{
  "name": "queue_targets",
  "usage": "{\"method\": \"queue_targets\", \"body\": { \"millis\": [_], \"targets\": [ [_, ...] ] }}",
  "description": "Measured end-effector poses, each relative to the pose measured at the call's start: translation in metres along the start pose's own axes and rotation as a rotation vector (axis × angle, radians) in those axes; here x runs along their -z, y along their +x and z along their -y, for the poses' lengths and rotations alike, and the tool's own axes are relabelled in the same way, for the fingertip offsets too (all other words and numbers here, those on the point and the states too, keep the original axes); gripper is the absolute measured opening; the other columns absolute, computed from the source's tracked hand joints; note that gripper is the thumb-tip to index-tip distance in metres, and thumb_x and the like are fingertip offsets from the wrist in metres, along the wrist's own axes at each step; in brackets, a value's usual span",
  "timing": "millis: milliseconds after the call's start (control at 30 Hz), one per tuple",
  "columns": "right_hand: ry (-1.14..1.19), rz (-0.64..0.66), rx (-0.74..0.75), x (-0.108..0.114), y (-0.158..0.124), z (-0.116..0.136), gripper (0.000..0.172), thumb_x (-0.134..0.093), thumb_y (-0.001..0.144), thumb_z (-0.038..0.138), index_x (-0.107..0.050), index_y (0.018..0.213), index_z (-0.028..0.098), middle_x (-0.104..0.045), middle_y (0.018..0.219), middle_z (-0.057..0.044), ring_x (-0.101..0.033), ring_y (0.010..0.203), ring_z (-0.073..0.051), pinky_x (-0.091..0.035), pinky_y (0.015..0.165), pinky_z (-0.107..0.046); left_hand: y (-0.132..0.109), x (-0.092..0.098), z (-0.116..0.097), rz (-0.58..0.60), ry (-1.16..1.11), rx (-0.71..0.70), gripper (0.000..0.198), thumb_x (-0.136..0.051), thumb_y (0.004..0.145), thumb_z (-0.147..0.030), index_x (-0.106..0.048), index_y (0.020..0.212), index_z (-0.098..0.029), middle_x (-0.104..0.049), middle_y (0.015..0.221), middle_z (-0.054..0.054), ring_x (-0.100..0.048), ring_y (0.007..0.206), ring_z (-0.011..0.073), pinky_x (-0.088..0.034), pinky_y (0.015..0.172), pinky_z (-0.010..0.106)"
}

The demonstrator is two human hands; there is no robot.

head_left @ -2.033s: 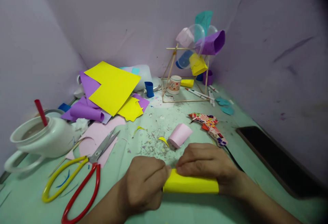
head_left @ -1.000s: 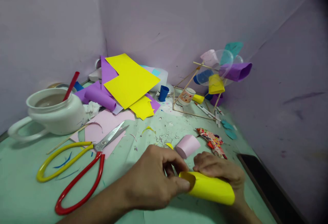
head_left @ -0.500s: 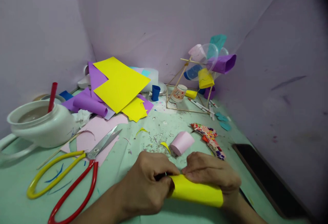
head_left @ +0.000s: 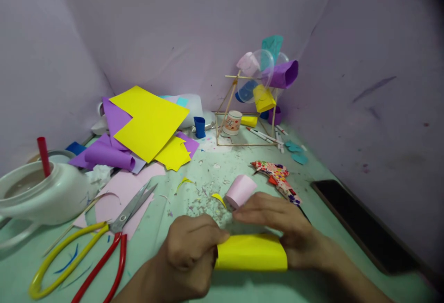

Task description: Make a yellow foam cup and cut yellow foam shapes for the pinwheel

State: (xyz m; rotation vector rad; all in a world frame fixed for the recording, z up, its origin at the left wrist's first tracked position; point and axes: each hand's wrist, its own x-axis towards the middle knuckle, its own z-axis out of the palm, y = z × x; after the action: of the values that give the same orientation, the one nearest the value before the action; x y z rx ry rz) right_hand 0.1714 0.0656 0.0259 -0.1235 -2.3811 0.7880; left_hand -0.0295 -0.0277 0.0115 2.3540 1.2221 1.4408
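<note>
A rolled tube of yellow paper (head_left: 252, 253) lies sideways near the front of the table. My left hand (head_left: 194, 252) is closed on its left end, the thumb and finger pinching the edge. At the right end, my right hand (head_left: 274, 219) has its fingers stretched out above and behind the tube; its palm side touches the end, and the thumb is hidden. Just beyond those fingertips lies a small pink paper cup shape (head_left: 241, 190). A yellow paper scrap (head_left: 218, 200) is beside it.
Scissors (head_left: 123, 219) lie open at left, by a white pot (head_left: 58, 196). Yellow sheets (head_left: 149, 122) are piled behind. A flower-patterned glue gun (head_left: 277, 176) and a dark phone (head_left: 360, 224) lie at right. A stick frame (head_left: 229, 104) holding a wheel of paper cups stands at the back.
My right fingers have lifted off the top of the yellow tube and straightened. My left hand still grips its left end. The camera view has shifted a little.
</note>
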Motion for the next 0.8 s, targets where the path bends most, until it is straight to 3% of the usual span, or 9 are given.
{"method": "queue_targets", "body": {
  "millis": [133, 267, 400, 533, 600, 700, 800],
  "targets": [
    [-0.106, 0.039, -0.144, 0.022, -0.004, 0.001, 0.044, -0.057, 0.08, 0.007, -0.055, 0.122, 0.02, -0.066, 0.113, -0.009, -0.059, 0.106, -0.02, -0.047, 0.091, -0.038, 0.007, 0.009, 0.0, 0.061, 0.057, 0.019, 0.026, -0.04, 0.073, -0.002, -0.062, 0.08, -0.015, -0.06, 0.055, 0.001, -0.055, 0.047, 0.0107, -0.038, 0.043, 0.021],
    [-0.096, -0.042, -0.156, 0.026, -0.004, 0.003, 0.037, -0.05, 0.081, 0.003, -0.063, 0.11, 0.022, -0.071, 0.098, -0.005, -0.065, 0.091, -0.017, -0.051, 0.081, -0.033, 0.009, 0.01, 0.001, 0.077, 0.077, 0.015, 0.025, -0.041, 0.074, -0.002, -0.062, 0.08, -0.014, -0.059, 0.054, 0.001, -0.055, 0.046, 0.0106, -0.038, 0.042, 0.02],
    [-0.184, -0.377, -0.314, 0.02, -0.004, -0.002, 0.024, -0.054, 0.08, 0.009, -0.069, 0.093, 0.022, -0.073, 0.084, -0.003, -0.068, 0.077, -0.017, -0.054, 0.072, -0.029, 0.008, 0.008, 0.002, 0.077, 0.09, 0.021, 0.025, -0.041, 0.075, -0.003, -0.062, 0.078, -0.014, -0.059, 0.053, 0.001, -0.055, 0.045, 0.0107, -0.037, 0.041, 0.021],
    [-0.28, -0.674, -0.741, 0.035, -0.013, -0.011, 0.02, -0.059, 0.077, 0.025, -0.071, 0.092, 0.019, -0.074, 0.09, -0.007, -0.069, 0.082, -0.022, -0.054, 0.075, -0.035, 0.008, 0.008, 0.004, 0.061, 0.085, 0.055, 0.024, -0.042, 0.076, -0.003, -0.063, 0.078, -0.015, -0.061, 0.054, 0.0, -0.056, 0.045, 0.0104, -0.04, 0.042, 0.02],
    [-0.351, -0.64, -0.914, 0.051, -0.021, -0.015, 0.026, -0.058, 0.076, 0.031, -0.07, 0.094, 0.016, -0.074, 0.091, -0.009, -0.068, 0.082, -0.024, -0.053, 0.075, -0.037, 0.009, 0.009, 0.004, 0.071, 0.097, 0.071, 0.023, -0.043, 0.076, -0.005, -0.064, 0.076, -0.016, -0.06, 0.052, -0.001, -0.056, 0.043, 0.0097, -0.041, 0.041, 0.018],
    [-0.469, -0.361, -1.085, 0.071, -0.031, -0.021, 0.031, -0.054, 0.079, 0.04, -0.071, 0.091, 0.016, -0.073, 0.088, -0.008, -0.067, 0.079, -0.024, -0.05, 0.07, -0.034, 0.01, 0.01, 0.005, 0.073, 0.111, 0.071, 0.023, -0.044, 0.076, -0.006, -0.063, 0.074, -0.018, -0.059, 0.051, -0.002, -0.056, 0.042, 0.0087, -0.041, 0.04, 0.016],
    [-0.53, -0.111, -1.223, 0.077, -0.036, -0.033, 0.035, -0.058, 0.074, 0.049, -0.072, 0.08, 0.018, -0.072, 0.077, -0.007, -0.065, 0.073, -0.024, -0.044, 0.06, -0.029, 0.01, 0.009, 0.004, 0.054, 0.108, 0.089, 0.024, -0.043, 0.076, -0.006, -0.065, 0.075, -0.018, -0.06, 0.052, -0.001, -0.056, 0.042, 0.0094, -0.042, 0.04, 0.017]
  ]
}}
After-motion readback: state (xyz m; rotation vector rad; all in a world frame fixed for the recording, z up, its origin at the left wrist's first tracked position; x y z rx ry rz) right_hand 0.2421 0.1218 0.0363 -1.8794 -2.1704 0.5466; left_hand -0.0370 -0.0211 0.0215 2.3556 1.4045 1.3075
